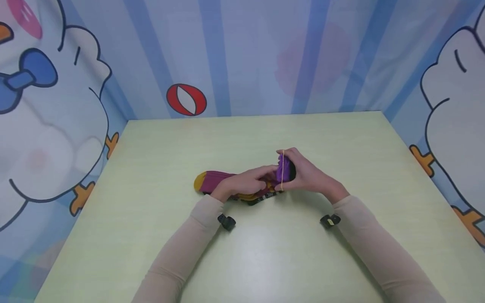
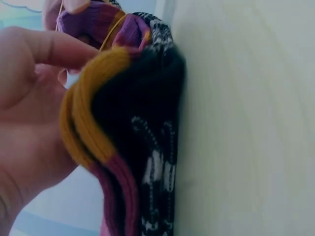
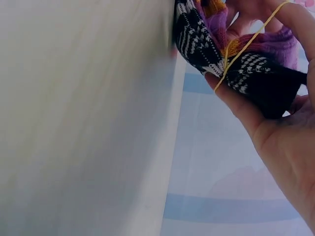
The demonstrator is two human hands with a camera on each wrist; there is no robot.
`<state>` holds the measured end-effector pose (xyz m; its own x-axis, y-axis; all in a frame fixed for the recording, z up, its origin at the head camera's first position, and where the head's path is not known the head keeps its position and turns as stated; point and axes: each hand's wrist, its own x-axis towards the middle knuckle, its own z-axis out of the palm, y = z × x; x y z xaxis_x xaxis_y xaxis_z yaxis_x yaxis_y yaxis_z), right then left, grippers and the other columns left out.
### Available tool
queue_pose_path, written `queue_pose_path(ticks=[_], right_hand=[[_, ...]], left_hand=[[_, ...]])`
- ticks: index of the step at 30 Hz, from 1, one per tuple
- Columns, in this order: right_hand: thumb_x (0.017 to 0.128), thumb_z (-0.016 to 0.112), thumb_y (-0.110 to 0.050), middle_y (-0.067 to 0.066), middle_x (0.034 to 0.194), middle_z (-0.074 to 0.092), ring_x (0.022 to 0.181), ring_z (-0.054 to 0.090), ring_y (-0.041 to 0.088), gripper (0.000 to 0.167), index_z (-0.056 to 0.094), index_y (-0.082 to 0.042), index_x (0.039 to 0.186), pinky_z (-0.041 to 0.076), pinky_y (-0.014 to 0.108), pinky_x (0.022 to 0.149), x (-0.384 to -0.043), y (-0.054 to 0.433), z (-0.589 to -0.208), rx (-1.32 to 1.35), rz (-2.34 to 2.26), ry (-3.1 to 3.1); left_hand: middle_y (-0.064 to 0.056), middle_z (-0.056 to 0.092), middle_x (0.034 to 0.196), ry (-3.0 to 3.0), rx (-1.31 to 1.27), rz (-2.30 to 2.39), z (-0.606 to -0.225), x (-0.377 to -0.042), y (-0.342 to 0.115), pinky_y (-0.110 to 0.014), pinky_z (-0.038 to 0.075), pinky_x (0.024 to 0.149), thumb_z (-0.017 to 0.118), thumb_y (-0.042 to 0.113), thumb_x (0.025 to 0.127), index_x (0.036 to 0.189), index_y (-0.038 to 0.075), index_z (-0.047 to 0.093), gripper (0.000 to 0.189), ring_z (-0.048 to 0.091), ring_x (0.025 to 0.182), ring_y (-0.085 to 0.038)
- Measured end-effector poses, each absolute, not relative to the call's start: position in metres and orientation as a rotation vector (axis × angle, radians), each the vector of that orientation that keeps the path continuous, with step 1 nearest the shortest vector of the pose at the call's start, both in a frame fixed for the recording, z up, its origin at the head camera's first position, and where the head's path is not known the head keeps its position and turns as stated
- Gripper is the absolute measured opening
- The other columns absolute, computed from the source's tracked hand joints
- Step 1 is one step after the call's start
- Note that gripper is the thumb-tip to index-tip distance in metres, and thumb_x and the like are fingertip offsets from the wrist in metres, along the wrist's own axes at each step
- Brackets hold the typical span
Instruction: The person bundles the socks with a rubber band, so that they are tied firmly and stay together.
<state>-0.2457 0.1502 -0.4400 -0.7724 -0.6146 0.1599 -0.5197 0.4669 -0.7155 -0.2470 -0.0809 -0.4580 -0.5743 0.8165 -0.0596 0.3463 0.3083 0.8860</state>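
Note:
A bundle of knitted socks [image 1: 214, 181] lies lengthwise across the table, maroon with mustard toes and heels, with black-and-white patterned ones underneath. Its gathered right end shows purple and black. My left hand [image 1: 246, 182] holds the bundle near its middle, index finger stretched toward the purple part. Around the right end, my right hand [image 1: 308, 174] curves with thumb and fingers apart. A thin yellow rubber band [image 1: 282, 168] is stretched between that thumb and fingers. In the right wrist view, the rubber band [image 3: 253, 38] crosses the socks [image 3: 197, 42], and their black end reaches into the palm.
The pale green table [image 1: 250, 261] extends around the hands. Behind it hangs a blue striped curtain [image 1: 246, 54] with a printed red ball; cartoon figures cover the side walls. A small black camera [image 1: 227, 222] sits at the left wrist, another camera [image 1: 329, 221] at the right.

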Motion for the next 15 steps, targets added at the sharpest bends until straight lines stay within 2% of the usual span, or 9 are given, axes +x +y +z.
queue_pose_path(ticks=[4,7,9,12,15], right_hand=[[0.072,0.092,-0.026,0.015,0.125,0.044,0.107,0.05,0.026,0.09,0.042,0.004,0.142,0.05,0.041,0.09,-0.2473,0.1509,-0.4399,-1.027,-1.138,2.612],[0.075,0.088,-0.018,0.015,0.122,0.045,0.104,0.051,0.026,0.078,0.047,0.005,0.137,0.051,0.04,0.087,-0.2489,0.1529,-0.4399,-1.036,-1.093,2.627],[0.077,0.085,-0.011,0.016,0.121,0.045,0.104,0.052,0.028,0.069,0.048,0.006,0.133,0.051,0.041,0.087,-0.2502,0.1544,-0.4404,-1.04,-1.079,2.622],[0.077,0.085,-0.008,0.019,0.124,0.045,0.109,0.052,0.031,0.069,0.047,0.006,0.133,0.051,0.044,0.091,-0.2522,0.1569,-0.4426,-1.021,-1.067,2.623],[0.076,0.087,-0.008,0.022,0.127,0.045,0.113,0.053,0.034,0.075,0.044,0.005,0.136,0.051,0.046,0.092,-0.253,0.1583,-0.4442,-0.98,-1.061,2.618]], left_hand=[[-0.012,0.046,0.141,2.261,1.149,0.973,-0.4598,-0.2436,-0.0733,-0.03,0.039,0.098,0.041,-0.009,0.095,0.155,0.013,0.035,0.065,0.045,0.118,-0.019],[-0.015,0.037,0.148,2.363,1.145,0.808,-0.4586,-0.2395,-0.0703,-0.029,0.037,0.097,0.042,-0.006,0.098,0.159,0.018,0.026,0.067,0.041,0.121,-0.02],[-0.017,0.035,0.15,2.379,1.124,0.788,-0.4574,-0.2382,-0.0698,-0.03,0.038,0.1,0.042,-0.007,0.098,0.159,0.018,0.026,0.067,0.041,0.124,-0.021],[-0.013,0.037,0.153,2.386,1.063,0.83,-0.4574,-0.2393,-0.0719,-0.031,0.037,0.106,0.041,-0.007,0.098,0.156,0.019,0.035,0.064,0.042,0.13,-0.02],[-0.007,0.046,0.15,2.373,1.002,0.923,-0.4599,-0.2413,-0.0755,-0.031,0.038,0.107,0.038,-0.006,0.098,0.152,0.018,0.045,0.059,0.045,0.131,-0.017]])
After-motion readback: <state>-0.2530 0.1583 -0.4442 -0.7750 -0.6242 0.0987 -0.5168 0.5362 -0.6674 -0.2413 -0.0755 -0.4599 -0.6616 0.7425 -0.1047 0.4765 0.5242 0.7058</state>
